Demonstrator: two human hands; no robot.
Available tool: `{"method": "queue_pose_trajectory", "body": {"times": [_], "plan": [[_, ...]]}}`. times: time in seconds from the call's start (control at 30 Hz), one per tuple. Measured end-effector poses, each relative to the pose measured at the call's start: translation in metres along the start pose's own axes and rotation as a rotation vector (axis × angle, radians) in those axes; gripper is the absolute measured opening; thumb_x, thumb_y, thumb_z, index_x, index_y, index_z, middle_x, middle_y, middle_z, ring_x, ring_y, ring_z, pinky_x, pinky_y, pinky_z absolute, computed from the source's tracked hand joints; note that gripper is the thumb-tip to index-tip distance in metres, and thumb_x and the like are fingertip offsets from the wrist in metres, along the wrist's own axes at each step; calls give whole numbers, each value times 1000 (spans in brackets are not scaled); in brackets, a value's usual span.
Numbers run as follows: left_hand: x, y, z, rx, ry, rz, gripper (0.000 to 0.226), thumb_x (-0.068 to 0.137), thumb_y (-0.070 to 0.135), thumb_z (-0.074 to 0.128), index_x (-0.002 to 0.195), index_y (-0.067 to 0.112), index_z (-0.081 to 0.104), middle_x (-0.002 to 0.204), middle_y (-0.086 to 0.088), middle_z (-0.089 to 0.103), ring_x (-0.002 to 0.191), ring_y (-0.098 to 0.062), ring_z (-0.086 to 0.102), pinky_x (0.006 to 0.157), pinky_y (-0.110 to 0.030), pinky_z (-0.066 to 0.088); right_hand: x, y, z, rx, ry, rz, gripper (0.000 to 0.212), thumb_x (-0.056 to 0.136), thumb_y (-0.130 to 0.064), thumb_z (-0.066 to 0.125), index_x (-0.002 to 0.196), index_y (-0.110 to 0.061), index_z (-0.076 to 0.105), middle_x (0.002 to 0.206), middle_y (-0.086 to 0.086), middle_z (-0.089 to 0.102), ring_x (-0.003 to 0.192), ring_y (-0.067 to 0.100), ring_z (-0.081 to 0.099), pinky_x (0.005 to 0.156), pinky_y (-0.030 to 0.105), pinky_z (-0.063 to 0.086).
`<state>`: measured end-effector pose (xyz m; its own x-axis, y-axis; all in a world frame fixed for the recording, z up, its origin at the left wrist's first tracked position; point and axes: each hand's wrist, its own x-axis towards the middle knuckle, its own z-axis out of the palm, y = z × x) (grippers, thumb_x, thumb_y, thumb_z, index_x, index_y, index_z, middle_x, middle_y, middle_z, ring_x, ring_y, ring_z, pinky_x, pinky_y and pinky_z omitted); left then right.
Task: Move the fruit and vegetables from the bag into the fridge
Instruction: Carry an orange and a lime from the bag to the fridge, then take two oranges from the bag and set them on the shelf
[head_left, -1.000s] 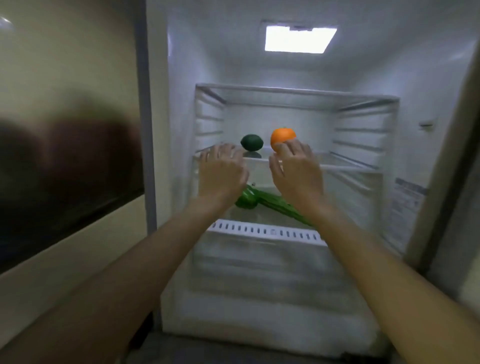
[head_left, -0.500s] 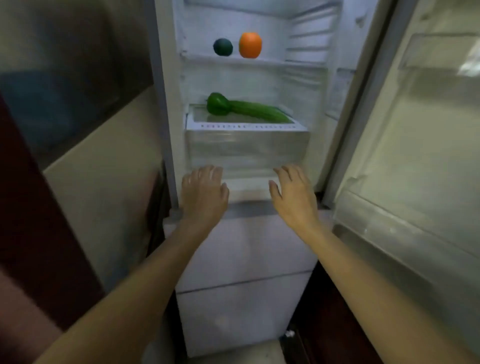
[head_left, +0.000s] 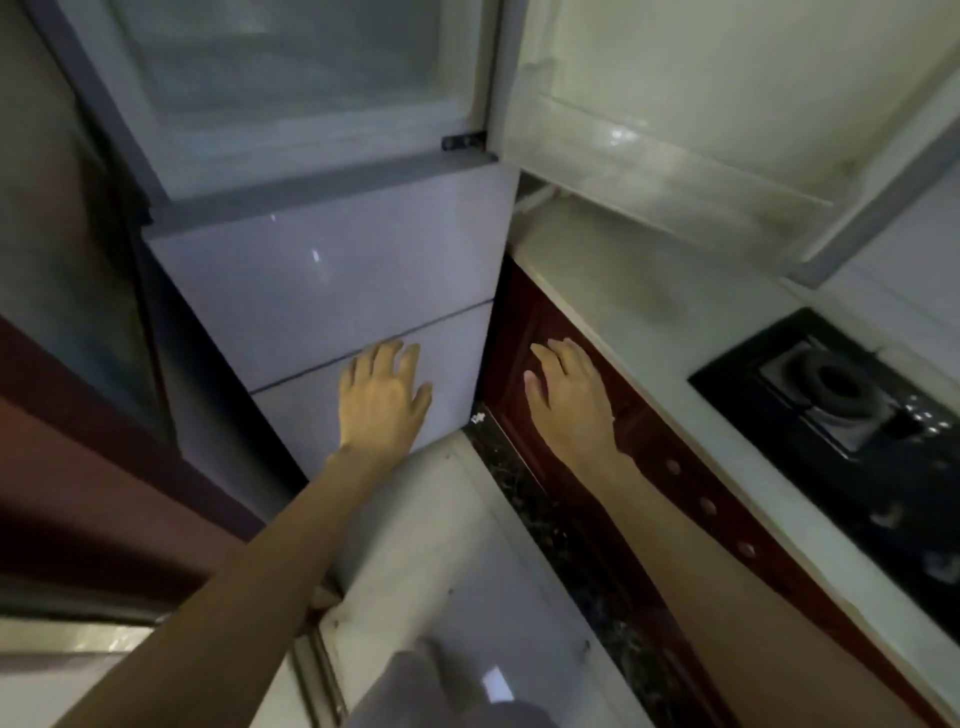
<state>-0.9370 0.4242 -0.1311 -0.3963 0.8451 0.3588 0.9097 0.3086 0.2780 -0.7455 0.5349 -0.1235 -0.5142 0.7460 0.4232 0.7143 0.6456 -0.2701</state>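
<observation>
Both hands are empty, each grip spread with fingers loosely fanned: the left hand (head_left: 382, 400) hangs in front of the fridge's (head_left: 332, 270) lower drawer fronts, and the right hand (head_left: 569, 395) in front of the dark red cabinet (head_left: 649, 441) beside it. The fridge door (head_left: 701, 104) stands open to the right above the pale counter (head_left: 623, 301), which carries a black gas hob (head_left: 852, 410). No fruit, vegetables or bag appear in this downward view, which takes in only the frosted bottom of the fridge compartment.
</observation>
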Motion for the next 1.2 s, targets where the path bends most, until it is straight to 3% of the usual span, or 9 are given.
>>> {"method": "queue_pose_trajectory", "body": {"times": [0.27, 0.53, 0.73, 0.93, 1.1, 1.2], "plan": [[-100, 64, 45, -37, -254, 130, 48, 82, 22, 67, 124, 3, 54, 127, -22, 55, 119, -43, 48, 97, -54, 37, -168, 55, -11, -14, -126, 253, 38, 92, -22, 50, 122, -2, 58, 125, 21, 57, 124, 36, 47, 103, 44, 39], [-205, 187, 72, -53, -498, 424, 49, 78, 26, 71, 121, 6, 59, 123, -20, 59, 113, -40, 53, 93, -51, 42, -336, 106, -77, -48, -144, 579, 42, 92, -26, 45, 124, -2, 57, 126, 20, 57, 125, 34, 46, 107, 42, 36], [-287, 285, 87, -82, -665, 638, 46, 83, 30, 64, 122, 7, 57, 124, -14, 58, 117, -35, 50, 94, -46, 41, -457, 139, -129, -127, -142, 815, 38, 86, -23, 53, 115, 0, 64, 116, 21, 63, 115, 39, 55, 99, 47, 43], [-346, 390, 92, -151, -763, 871, 51, 91, 30, 50, 138, 10, 42, 141, -10, 43, 130, -31, 35, 106, -43, 27, -544, 160, -187, -209, -32, 1043, 34, 83, -17, 61, 112, 2, 65, 112, 21, 65, 110, 39, 57, 100, 47, 42], [-375, 474, 84, -190, -744, 1090, 51, 93, 35, 45, 139, 13, 39, 143, -6, 41, 132, -28, 33, 108, -43, 27, -594, 179, -221, -239, 103, 1220, 45, 91, -31, 41, 115, 0, 63, 116, 16, 63, 115, 35, 52, 105, 43, 39], [-386, 523, 83, -207, -736, 1218, 52, 93, 38, 44, 139, 15, 39, 144, -6, 41, 133, -28, 31, 108, -43, 26, -610, 194, -245, -286, 177, 1314, 43, 91, -30, 43, 115, -1, 63, 118, 18, 62, 119, 38, 51, 103, 47, 40]]}}
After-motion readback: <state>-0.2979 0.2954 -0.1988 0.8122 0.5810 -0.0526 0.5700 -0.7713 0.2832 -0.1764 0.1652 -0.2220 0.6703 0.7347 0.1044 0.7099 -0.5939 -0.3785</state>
